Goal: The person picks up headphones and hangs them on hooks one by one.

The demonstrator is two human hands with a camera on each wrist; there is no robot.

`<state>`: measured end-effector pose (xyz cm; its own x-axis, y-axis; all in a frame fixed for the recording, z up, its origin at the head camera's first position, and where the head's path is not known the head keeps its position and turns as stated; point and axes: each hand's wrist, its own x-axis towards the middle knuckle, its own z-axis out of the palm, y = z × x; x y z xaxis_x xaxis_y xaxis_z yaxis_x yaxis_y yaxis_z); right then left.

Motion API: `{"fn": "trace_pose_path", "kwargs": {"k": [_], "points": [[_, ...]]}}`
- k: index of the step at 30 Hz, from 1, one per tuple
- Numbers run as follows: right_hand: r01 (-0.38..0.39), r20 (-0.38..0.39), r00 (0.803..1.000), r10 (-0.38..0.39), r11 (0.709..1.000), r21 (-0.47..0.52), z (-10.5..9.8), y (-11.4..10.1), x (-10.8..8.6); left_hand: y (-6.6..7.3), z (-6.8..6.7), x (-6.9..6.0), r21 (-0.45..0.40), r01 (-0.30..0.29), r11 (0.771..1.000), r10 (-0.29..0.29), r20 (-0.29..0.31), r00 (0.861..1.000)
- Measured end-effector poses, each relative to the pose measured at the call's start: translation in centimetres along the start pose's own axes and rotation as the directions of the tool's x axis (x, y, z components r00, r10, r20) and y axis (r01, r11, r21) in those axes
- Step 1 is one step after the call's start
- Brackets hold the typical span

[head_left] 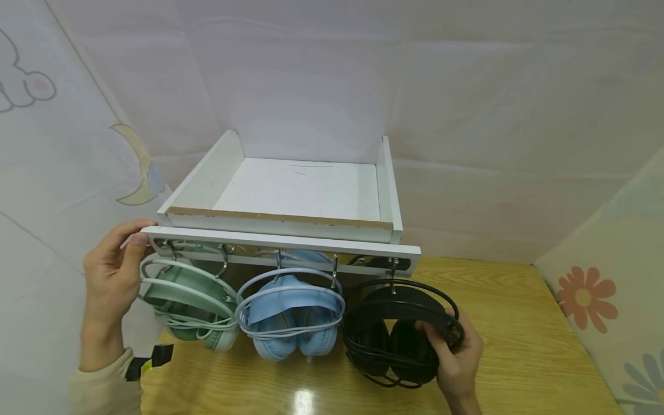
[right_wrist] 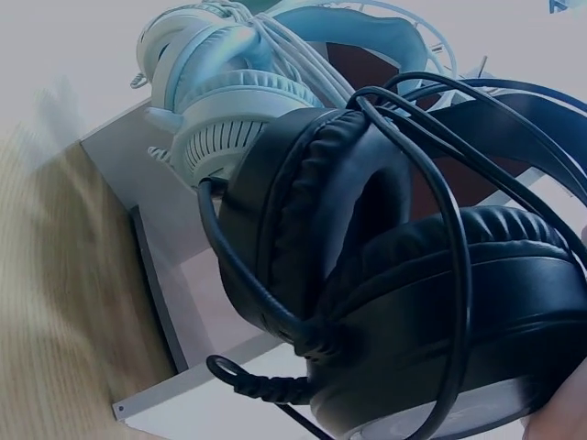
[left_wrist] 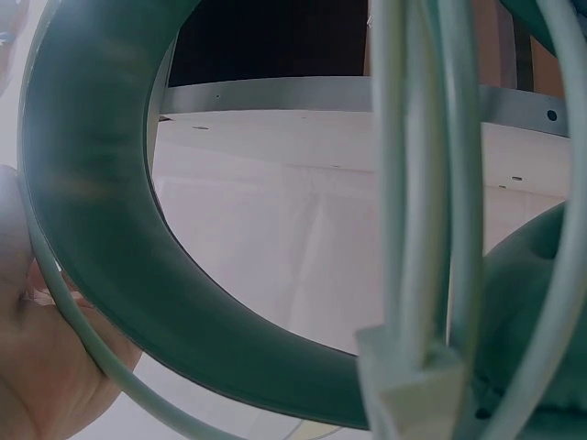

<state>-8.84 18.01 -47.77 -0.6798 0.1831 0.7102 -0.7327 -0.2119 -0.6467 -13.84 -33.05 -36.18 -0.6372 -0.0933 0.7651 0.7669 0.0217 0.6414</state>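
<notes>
In the head view my left hand (head_left: pixel 110 276) pinches the left end of a white hook rail (head_left: pixel 282 240) with metal hooks. My right hand (head_left: pixel 460 360) grips the right side of the black headphones (head_left: pixel 415 300), whose headband is at the rail's rightmost hook (head_left: pixel 393 271). The blue headphones (head_left: pixel 290 297) hang in the middle, and the green headphones (head_left: pixel 194 288) hang beside my left hand. Each pair has its cable looped about it. The black headphones' ear cups (right_wrist: pixel 449 312) fill the right wrist view. Close up in the left wrist view is the green headband (left_wrist: pixel 83 183).
Behind the rail stands a white shelf (head_left: pixel 295 190) with raised side walls. A wooden table (head_left: pixel 519 323) lies below and extends right. Printed cloth (head_left: pixel 493 115) covers the wall behind. A black strap (head_left: pixel 137 369) is near my left sleeve.
</notes>
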Motion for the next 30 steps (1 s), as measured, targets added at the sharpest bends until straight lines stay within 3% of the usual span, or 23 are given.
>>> {"fn": "trace_pose_path", "kwargs": {"k": [11,16,24,28,30], "points": [[-0.086,-0.065,0.995,0.080,0.991,-0.100,0.2,-0.6,-0.7,-0.2,-0.1,0.0,0.003,0.005,1.000,-0.005,-0.010,1.000],[-0.085,-0.054,0.996,0.078,0.985,-0.152,-0.2,-1.0,-0.8,-0.3,-0.2,0.1,0.014,0.004,1.000,-0.004,-0.005,1.000],[-0.044,0.120,0.990,0.071,0.976,-0.214,-2.0,-1.7,-0.3,-0.1,-0.4,0.0,0.040,0.004,0.999,-0.005,0.014,1.000],[-0.007,0.232,0.968,0.099,0.929,-0.370,-3.3,-2.7,1.0,0.4,-0.7,-0.2,0.157,0.005,0.988,-0.012,0.040,0.999],[0.021,0.267,0.956,0.120,0.882,-0.471,-4.1,-3.4,1.9,0.7,-0.8,-0.3,0.278,-0.011,0.960,-0.010,0.074,0.997]]}}
